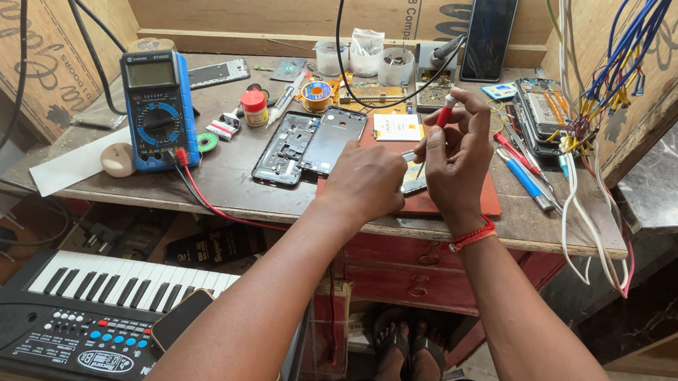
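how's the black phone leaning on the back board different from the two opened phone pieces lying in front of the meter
The black phone stands propped against the board, whole, its dark screen facing out. The two opened phone pieces lie flat side by side on the bench, their inner frames exposed. The propped one sits farther from both hands than the flat pair. All share a slim rectangular shape.
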